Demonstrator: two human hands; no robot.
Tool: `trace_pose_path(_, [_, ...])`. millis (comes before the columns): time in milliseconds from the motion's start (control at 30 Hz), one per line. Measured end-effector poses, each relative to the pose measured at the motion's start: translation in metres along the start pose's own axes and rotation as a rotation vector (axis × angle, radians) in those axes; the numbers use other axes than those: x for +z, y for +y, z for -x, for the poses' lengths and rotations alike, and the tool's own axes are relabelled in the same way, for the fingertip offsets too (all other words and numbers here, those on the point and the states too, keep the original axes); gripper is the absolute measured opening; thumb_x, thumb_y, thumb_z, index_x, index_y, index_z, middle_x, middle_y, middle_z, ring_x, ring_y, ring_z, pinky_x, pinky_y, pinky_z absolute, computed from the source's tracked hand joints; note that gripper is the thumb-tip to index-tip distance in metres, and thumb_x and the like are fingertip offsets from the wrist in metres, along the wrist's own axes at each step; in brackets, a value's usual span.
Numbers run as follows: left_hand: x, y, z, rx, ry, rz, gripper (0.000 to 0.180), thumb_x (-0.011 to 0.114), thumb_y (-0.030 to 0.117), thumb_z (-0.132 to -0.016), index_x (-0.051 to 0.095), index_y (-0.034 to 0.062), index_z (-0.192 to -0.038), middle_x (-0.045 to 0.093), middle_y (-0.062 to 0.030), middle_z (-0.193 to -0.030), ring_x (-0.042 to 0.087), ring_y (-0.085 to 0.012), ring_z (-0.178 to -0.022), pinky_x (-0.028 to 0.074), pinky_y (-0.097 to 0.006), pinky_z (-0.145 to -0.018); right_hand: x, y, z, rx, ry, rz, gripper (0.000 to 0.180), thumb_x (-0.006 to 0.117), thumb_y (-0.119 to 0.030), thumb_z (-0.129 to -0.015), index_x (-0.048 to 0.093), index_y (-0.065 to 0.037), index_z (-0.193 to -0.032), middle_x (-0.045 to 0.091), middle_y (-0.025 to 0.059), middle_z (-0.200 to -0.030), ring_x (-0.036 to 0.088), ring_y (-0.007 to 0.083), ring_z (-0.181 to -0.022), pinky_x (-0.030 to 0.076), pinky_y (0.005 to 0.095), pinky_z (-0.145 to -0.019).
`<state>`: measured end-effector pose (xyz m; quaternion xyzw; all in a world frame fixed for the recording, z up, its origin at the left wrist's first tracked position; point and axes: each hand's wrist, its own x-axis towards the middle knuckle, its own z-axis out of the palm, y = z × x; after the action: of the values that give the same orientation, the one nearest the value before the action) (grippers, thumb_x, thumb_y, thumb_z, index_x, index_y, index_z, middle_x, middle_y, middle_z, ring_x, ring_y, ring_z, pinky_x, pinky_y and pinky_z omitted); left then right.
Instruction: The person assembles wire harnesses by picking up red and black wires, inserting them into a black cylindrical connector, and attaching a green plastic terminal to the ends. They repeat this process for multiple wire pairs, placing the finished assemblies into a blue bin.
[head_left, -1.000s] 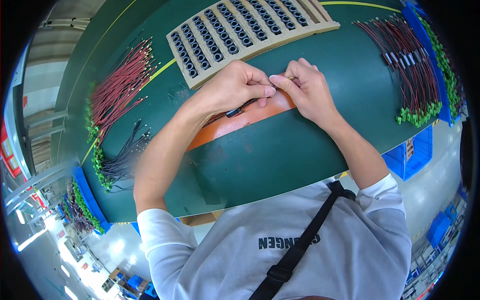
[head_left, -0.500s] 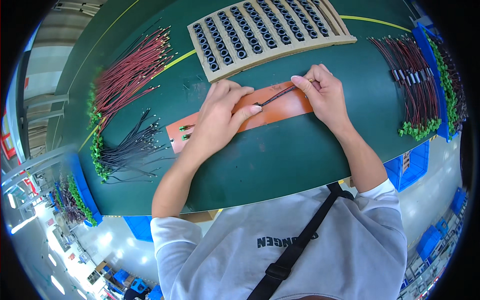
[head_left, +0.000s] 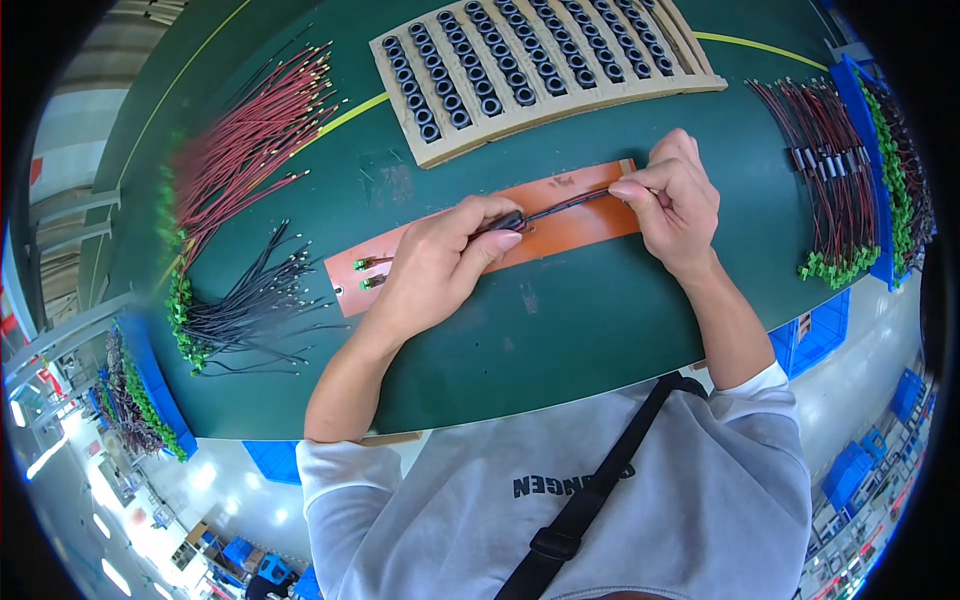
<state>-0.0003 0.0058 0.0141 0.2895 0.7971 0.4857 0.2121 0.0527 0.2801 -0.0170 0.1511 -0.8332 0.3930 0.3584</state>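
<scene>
The thumb and fingers of the left hand (head_left: pixel 435 258) pinch a small black cylindrical piece (head_left: pixel 508 222) near the centre of the frame. The thumb and forefinger of the right hand (head_left: pixel 680 205), right of centre, are pressed together on the far ends of thin dark and reddish wires (head_left: pixel 572 203). Between the two hands the wires run nearly straight, rising to the right, and they meet the black piece at the left fingers.

Below the hands an orange strip (head_left: pixel 590 225) lies aslant on the green table (head_left: pixel 480 345). Two green connectors (head_left: pixel 373 283) with short wires rest at its left end, beside the left hand; a small dark mark near its upper right edge is too small to make out.

Farther out, a pale tray (head_left: pixel 570 121) with rows of black rings (head_left: pixel 490 106) sits at the upper centre. Red wires (head_left: pixel 265 130) fan across the upper left, and black wires (head_left: pixel 250 300) with green ends lie below them. At the upper right is a bundle of wires (head_left: pixel 825 195) carrying pale grey cylinders, next to a blue bin (head_left: pixel 884 265).

At the bottom of the frame, the person's light shirt (head_left: pixel 440 530) bears one line of dark block capitals, upside down and partly covered by a black strap (head_left: pixel 600 490).
</scene>
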Motion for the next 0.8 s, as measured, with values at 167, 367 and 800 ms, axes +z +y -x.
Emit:
trace_pose_path(167, [-0.008, -0.001, -0.005, -0.105, -0.059, 0.122, 0.033, 0.076, 0.014, -0.092, 0.071, 0.0002, -0.122, 0.076, -0.0148, -0.108, 0.073, -0.0208, -0.089, 0.057, -0.032, -0.080, 0.000, 0.004, 0.003, 0.260, -0.087, -0.143, 0.023, 0.084, -0.020, -0.085, 0.067, -0.007, -0.079, 0.047, 0.0008, -0.067, 0.043, 0.0168, -0.069, 0.036, 0.0310, -0.071])
trace_pose_path(367, [-0.012, -0.006, -0.006, 0.002, -0.140, 0.185, 0.030, 0.077, 0.014, -0.092, 0.074, -0.0020, -0.117, 0.076, -0.0124, -0.104, 0.071, -0.0170, -0.086, 0.055, -0.031, -0.076, -0.001, 0.004, 0.002, 0.618, -0.206, -0.339, 0.031, 0.081, -0.021, -0.089, 0.060, -0.006, -0.073, 0.045, -0.0017, -0.067, 0.042, 0.0134, -0.069, 0.036, 0.0294, -0.072])
trace_pose_path(800, [-0.012, -0.003, -0.004, -0.113, -0.163, 0.323, 0.030, 0.071, 0.006, -0.096, 0.069, -0.0057, -0.123, 0.073, -0.0069, -0.095, 0.066, -0.0104, -0.083, 0.054, -0.026, -0.076, 0.000, 0.000, -0.001, 0.653, -0.160, -0.457, 0.019, 0.083, -0.017, -0.088, 0.070, -0.003, -0.085, 0.055, -0.0035, -0.073, 0.046, 0.0064, -0.070, 0.040, 0.0251, -0.064])
